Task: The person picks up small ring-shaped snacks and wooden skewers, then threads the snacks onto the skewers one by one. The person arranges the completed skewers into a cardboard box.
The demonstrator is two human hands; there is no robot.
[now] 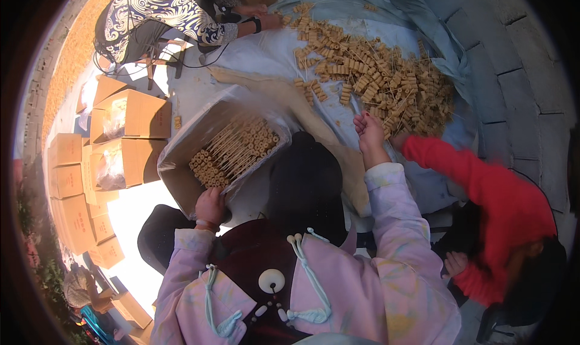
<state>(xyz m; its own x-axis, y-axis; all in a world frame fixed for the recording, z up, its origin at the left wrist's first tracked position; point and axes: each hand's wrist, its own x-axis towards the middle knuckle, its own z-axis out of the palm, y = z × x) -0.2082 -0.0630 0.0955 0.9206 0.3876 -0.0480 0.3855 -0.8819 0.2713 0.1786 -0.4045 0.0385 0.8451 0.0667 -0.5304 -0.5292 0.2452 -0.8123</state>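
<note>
Skewered tan rolls [235, 150] fill much of a plastic-lined box [184, 155] left of the frame's centre, the person's left hand [211, 206] at its near edge, grip unclear. Well apart, the right hand [369, 132] curls beside the loose heap of skewers [393, 85] at upper right, any hold indiscernible; a co-worker's red sleeve [447, 161] reaches in nearby.

- Worker [158, 10], upper left: head cut off by the top edge.
- Right hand [370, 129]: pale thing [355, 105] beside it too blurred to tell.
- Box [177, 179]: bottom partly hidden under skewers [241, 143].
</note>
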